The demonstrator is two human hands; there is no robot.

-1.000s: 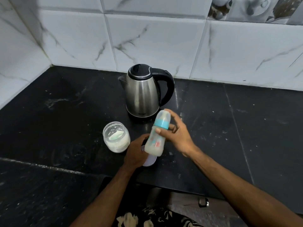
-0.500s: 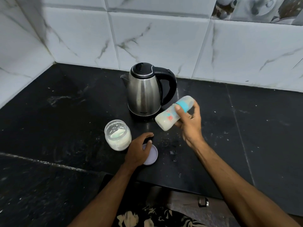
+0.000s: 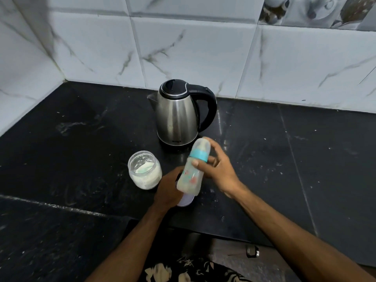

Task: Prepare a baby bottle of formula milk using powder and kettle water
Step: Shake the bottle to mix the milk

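Head view: the right hand (image 3: 218, 170) holds the capped baby bottle (image 3: 193, 168) by thumb and fingers, tilted, in front of the kettle (image 3: 177, 112) and above the tabletop (image 3: 81, 139). Milky liquid fills its lower part, so this looks like the mixing step, near the end of the task. The left hand (image 3: 167, 188) rests on a pale lid (image 3: 186, 200), fingers curled over it. The open powder jar (image 3: 144, 169) stands front-left of the kettle. Next probably: keep a firm grip while shaking, then close the jar.
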